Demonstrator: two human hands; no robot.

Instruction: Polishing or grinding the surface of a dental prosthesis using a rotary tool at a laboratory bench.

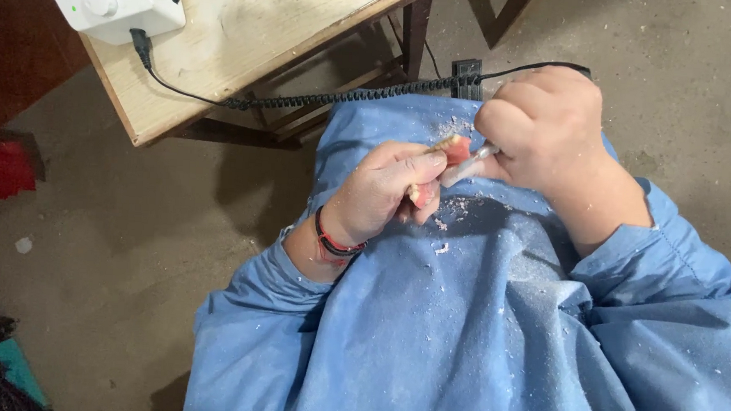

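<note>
My left hand (387,190) is closed around a pink denture piece (454,148), with only its pink and cream edges showing between the fingers. My right hand (545,127) grips a slim grey handpiece (466,165) whose tip touches the pink piece. A black coiled cord (345,98) runs from the handpiece back to a white control box (115,1) on the wooden table (224,51). Both hands work over my lap, which is covered by a blue gown (476,317) sprinkled with white dust and chips.
The wooden table stands at the upper left, with its legs and crossbars beneath. The floor (134,245) is dusty concrete. A red object (1,169) lies at the far left edge, and a teal item (17,367) sits at the lower left corner.
</note>
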